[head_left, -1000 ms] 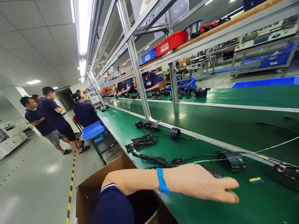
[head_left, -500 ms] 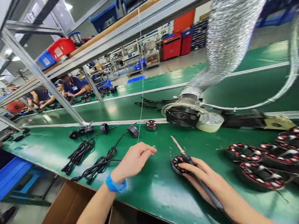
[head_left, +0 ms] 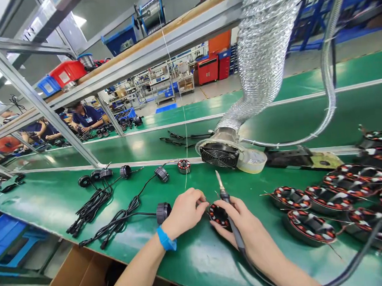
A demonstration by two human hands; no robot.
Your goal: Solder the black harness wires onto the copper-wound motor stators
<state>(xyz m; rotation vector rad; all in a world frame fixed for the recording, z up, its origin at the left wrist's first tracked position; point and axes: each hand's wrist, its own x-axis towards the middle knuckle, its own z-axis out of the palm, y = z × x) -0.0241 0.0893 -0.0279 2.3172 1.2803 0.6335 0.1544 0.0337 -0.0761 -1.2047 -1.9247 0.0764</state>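
My left hand (head_left: 187, 210), with a blue wristband, is closed in a pinch at the left edge of a small motor stator (head_left: 219, 217). Wire ends of a black cable showed in its fingertips a moment ago; now the fingers hide them. That cable's round black cap (head_left: 164, 213) lies beside the left wrist. My right hand (head_left: 248, 226) is wrapped around a soldering iron (head_left: 225, 195) and also steadies the stator with its fingers. The iron's tip points up and away from the stator. Thin solder wire (head_left: 186, 134) hangs from above, down to behind my left hand.
Several larger stators (head_left: 312, 226) cover the right of the green bench. A fume fan (head_left: 220, 154) with a foil duct and a tape roll (head_left: 253, 161) stand at the back. Capped black cables (head_left: 94, 205) lie left, near another small stator (head_left: 183, 166). A co-worker (head_left: 87, 117) sits far left.
My left hand has come right, up to the stator, and the black cap now shows beside its wrist. The stator and iron have shifted slightly left in view, the iron more upright.
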